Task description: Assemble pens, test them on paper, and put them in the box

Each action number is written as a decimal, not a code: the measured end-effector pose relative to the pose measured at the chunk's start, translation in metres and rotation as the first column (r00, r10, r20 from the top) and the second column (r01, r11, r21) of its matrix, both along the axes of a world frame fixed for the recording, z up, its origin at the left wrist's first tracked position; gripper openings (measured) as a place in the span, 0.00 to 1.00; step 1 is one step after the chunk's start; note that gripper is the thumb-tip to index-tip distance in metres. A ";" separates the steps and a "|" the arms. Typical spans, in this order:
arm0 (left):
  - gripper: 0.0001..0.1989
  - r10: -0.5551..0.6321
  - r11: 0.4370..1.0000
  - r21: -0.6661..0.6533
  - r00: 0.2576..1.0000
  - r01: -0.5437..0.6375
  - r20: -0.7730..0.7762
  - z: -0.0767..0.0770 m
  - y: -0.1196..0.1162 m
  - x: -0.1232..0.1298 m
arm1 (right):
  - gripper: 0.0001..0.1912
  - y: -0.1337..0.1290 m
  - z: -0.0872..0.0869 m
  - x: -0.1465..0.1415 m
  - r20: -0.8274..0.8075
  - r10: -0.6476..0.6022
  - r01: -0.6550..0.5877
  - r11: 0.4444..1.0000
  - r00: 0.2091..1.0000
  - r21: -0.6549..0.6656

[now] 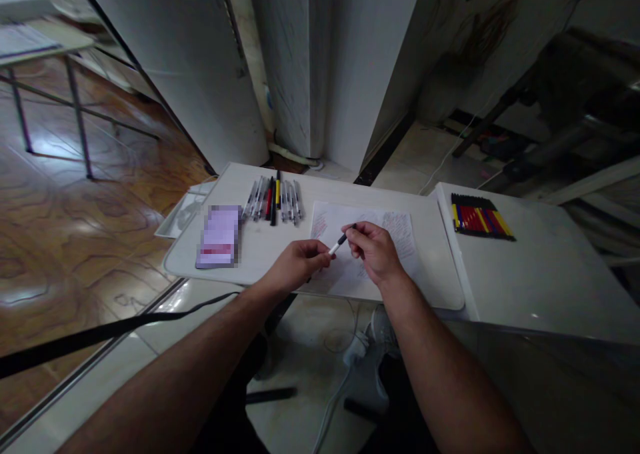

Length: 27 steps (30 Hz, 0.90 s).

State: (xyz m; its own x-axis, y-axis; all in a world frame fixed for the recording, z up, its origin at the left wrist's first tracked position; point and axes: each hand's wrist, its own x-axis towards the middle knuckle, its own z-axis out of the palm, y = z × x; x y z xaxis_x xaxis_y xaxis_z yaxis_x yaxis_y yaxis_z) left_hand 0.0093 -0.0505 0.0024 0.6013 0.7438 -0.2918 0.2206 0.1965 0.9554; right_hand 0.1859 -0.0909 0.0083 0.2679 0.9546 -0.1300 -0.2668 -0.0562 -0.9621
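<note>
A pen with a white part and a black part is held slantwise between my hands, above a sheet of paper. My left hand pinches its lower white end. The fingers of my right hand close round its upper black end. Red and dark handwriting covers parts of the sheet, which lies partly under my hands. A small dark tip shows below my left hand, too little to name. Farther back on the table lies a row of clear pens, with red, black and yellow ones among them.
A phone, blurred out, lies at the left of the small white table. On the adjoining white surface at right sits a row of red, yellow and blue pens. A power strip with a cable is on the floor.
</note>
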 end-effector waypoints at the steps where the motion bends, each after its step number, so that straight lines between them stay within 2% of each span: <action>1: 0.13 0.006 1.000 -0.008 1.000 -0.006 0.005 0.000 0.000 0.000 | 0.10 0.000 0.000 0.000 0.008 -0.003 0.003 1.000 1.000 0.000; 4: 0.13 0.043 0.999 0.008 0.999 -0.043 0.005 -0.002 -0.001 0.000 | 0.12 0.000 -0.002 0.000 0.043 -0.023 0.023 1.000 0.999 -0.001; 8: 0.12 0.120 0.979 0.170 0.993 -0.116 -0.012 -0.006 -0.001 0.002 | 0.16 0.000 -0.005 -0.002 0.114 -0.069 0.071 0.997 0.991 -0.019; 10: 0.11 0.133 0.972 0.198 0.991 -0.126 -0.021 -0.005 -0.001 0.003 | 0.16 0.000 -0.005 -0.003 0.113 -0.076 0.080 0.996 0.991 -0.037; 19: 0.15 0.032 0.999 0.012 0.999 -0.032 -0.010 0.004 -0.001 0.001 | 0.13 -0.002 0.006 -0.003 -0.077 0.001 -0.003 0.999 0.997 -0.034; 27: 0.15 -0.013 0.999 -0.039 0.999 0.015 0.029 0.001 -0.001 0.001 | 0.11 -0.003 0.007 -0.002 -0.079 0.015 -0.017 0.999 0.997 -0.028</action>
